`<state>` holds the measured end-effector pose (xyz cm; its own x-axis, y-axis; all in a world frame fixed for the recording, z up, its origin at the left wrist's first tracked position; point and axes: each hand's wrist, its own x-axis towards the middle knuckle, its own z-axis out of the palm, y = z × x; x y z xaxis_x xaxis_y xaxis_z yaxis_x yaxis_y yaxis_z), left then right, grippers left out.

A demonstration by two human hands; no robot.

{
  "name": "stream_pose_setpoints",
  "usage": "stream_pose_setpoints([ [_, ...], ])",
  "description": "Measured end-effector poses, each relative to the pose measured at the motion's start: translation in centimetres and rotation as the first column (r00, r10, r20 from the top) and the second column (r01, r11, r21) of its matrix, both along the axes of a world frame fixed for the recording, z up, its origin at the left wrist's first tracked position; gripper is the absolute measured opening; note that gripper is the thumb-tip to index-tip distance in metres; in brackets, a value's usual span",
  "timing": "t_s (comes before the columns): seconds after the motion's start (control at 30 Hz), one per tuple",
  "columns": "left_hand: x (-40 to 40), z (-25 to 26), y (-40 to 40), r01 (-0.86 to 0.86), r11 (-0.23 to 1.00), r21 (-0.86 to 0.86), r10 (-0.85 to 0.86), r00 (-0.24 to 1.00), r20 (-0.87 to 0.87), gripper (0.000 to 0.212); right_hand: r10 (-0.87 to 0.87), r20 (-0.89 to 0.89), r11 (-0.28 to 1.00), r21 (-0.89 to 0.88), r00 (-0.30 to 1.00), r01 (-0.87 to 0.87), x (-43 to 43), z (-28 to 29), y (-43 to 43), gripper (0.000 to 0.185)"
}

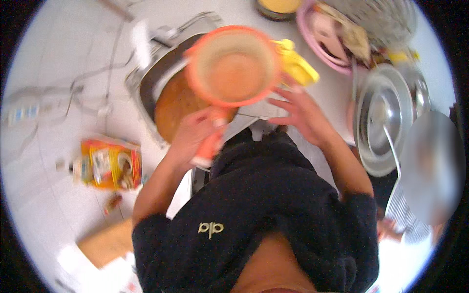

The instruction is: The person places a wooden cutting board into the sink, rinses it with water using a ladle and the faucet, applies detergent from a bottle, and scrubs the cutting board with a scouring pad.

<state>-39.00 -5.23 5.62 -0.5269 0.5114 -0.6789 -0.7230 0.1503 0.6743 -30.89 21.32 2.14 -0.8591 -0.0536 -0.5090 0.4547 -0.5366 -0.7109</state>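
My left hand (pixel 198 128) grips the thick orange handle of a round, long-handled pot (pixel 238 69). The pot has an orange rim and a pale inside wall; its bottom looks orange, and blur hides whether it holds anything. Fingers spread, my right hand (pixel 302 113) is just right of the rim; whether a fingertip touches it I cannot tell. Behind the pot is a metal-rimmed sink (pixel 148 84), partly covered by it. A large brown round surface (pixel 176 106) shows inside the sink, its material unclear. Beyond my right fingertips lies a yellow plastic object (pixel 298 67).
A pink basin (pixel 306 27) with assorted items stands at the back right. Closer on the right is a large metal bowl (pixel 383 139) with a light-coloured handle over it. Another person's striped sleeve (pixel 405 205) is at far right. A printed food packet (pixel 111 163) lies left.
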Motion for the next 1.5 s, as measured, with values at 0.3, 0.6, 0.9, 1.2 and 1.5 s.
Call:
stream_pose_setpoints([
  [0.3,4.0,0.4,14.6,0.148,0.934,0.326,-0.177,0.982,0.063,0.017,-0.114,-0.041,0.991,0.061,0.993,0.117,6.9,3.3,9.1,0.065],
  [0.6,10.6,-1.0,29.2,0.317,0.809,0.495,-0.306,0.946,-0.105,0.015,-0.563,-0.023,0.822,0.092,0.826,0.562,15.0,4.8,19.3,0.056],
  [0.9,11.8,-1.1,32.7,0.563,0.664,0.492,-0.549,0.814,-0.190,0.050,-0.765,-0.116,0.617,0.148,0.633,0.773,26.7,5.3,29.4,0.057],
  [1.2,6.5,-10.3,19.7,0.554,0.815,0.169,-0.506,0.823,-0.258,0.043,-0.918,-0.105,0.382,0.013,0.382,0.924,37.0,6.6,34.9,0.066],
  [1.5,7.6,-14.3,12.8,0.358,0.932,-0.051,-0.362,0.919,-0.154,0.042,-0.934,-0.041,0.346,0.139,0.355,0.928,36.5,9.4,32.4,0.053],
])
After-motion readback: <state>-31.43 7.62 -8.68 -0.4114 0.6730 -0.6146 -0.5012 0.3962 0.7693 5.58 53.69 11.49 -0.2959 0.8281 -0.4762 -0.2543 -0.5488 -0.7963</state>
